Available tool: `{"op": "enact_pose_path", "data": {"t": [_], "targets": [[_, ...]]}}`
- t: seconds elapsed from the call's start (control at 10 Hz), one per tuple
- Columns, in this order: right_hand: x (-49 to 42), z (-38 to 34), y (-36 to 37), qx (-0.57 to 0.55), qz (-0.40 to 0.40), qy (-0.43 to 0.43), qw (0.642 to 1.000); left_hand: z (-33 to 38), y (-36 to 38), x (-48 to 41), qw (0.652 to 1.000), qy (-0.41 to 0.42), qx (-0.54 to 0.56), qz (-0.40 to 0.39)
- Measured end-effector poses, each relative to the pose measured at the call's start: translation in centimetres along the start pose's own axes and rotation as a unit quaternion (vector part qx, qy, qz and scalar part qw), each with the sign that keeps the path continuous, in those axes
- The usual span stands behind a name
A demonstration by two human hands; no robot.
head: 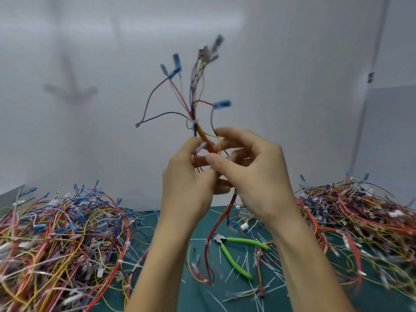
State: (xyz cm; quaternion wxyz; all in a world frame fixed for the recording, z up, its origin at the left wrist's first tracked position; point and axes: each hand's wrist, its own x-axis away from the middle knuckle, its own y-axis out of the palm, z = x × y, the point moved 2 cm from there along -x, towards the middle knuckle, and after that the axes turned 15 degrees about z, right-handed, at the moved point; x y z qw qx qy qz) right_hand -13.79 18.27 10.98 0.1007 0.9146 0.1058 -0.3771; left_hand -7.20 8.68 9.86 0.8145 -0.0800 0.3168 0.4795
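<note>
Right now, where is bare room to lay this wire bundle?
Only the green mat between left forearm and right forearm, below the green cutters, with few tie offcuts. The left wire pile and right wire pile are crowded.

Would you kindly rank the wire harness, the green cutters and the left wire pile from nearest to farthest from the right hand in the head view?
1. wire harness: held in the right hand, centre.
2. green cutters: on the mat below it.
3. left wire pile: far left.

both hands (pixel 225 167) grip a wire harness (pixel 195 122) above green cutters (pixel 236 255)
</note>
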Motion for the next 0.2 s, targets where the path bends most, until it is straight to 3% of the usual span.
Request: {"op": "enact_pose_path", "data": {"t": [0.1, 0.2], "targets": [[0.4, -1.8, -0.2, 0.045, 0.028, -0.110, 0.993, 1.2, 0.9, -1.1, 0.994, -0.057, 0.091, 0.011], [0.9, -3.7, -0.6, 0.083, 0.079, -0.263, 0.958, 3.6, 2.2, -2.5, 0.982, -0.080, 0.170, -0.002]]}}
